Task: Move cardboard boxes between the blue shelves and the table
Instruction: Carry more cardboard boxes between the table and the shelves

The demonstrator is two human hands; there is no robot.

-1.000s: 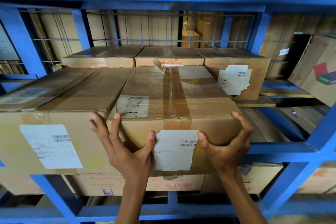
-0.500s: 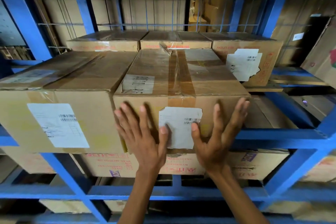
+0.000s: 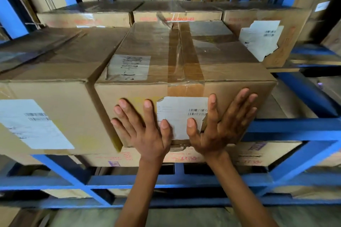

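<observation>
A taped cardboard box with a torn white label on its front sits on the blue shelf, in the middle. My left hand lies flat against the box's front face, fingers spread, left of the label. My right hand presses flat on the same face at the label's right side, fingers spread upward. Neither hand wraps an edge. A second box with a white barcode label stands touching it on the left.
Three flatter boxes line the back of the shelf before a wire mesh; the right one bears a torn label. More boxes fill the level below. Blue diagonal braces cross the frame under the shelf.
My hands let go of the box's lower corners and now lie flat on its front. The box has slid back into the shelf, and my view has dropped lower.
</observation>
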